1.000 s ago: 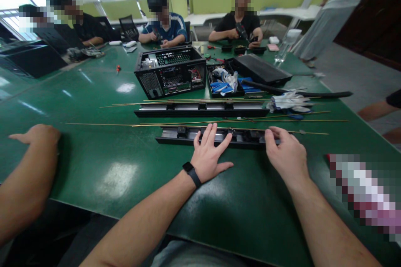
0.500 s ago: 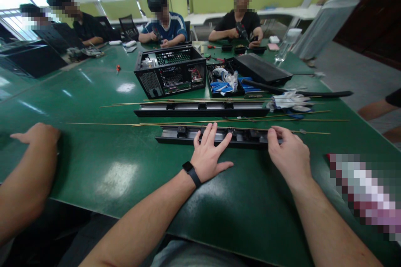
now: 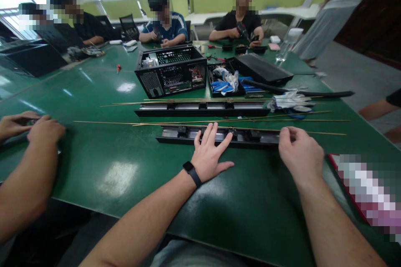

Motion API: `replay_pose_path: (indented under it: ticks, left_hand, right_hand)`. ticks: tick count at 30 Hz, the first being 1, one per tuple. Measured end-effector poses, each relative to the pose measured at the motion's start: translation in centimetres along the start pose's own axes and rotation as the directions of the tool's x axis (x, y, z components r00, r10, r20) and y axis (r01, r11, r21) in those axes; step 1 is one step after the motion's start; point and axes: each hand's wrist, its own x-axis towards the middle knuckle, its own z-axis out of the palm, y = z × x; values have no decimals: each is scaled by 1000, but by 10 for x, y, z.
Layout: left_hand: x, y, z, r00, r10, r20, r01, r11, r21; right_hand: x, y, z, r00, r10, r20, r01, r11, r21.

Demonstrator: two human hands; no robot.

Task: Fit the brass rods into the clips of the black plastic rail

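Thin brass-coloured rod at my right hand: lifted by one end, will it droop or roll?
Likely droops: the thin brass-coloured rod is very long for its thickness, so lifted at the right hand its far end should sag. If round, it may roll on the glossy green table, though the long black rail it lies along could stop it.

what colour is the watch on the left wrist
Black; the watch shows best in the head view.

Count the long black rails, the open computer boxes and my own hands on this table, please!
Black rails: 2
Open computer box: 1
Your hands, left hand and right hand: 2
Total: 5
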Motion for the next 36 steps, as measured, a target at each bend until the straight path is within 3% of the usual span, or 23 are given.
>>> replay_pose_path:
  ticks: [10, 23, 36]
  left_hand:
    - [-1, -1, 5, 999, -4, -39, 4, 1000, 3]
    - [-1, -1, 5, 999, -11, -37, 11, 1000, 3]
    - [-1, -1, 5, 999, -5, -40, 6, 1000, 6]
  right_hand:
    - [-3, 6, 15, 988, -126, -90, 134, 987, 90]
    - [-4, 2, 12, 994, -105, -5, 105, 990, 92]
    - [-7, -1, 14, 988, -153, -30, 156, 979, 134]
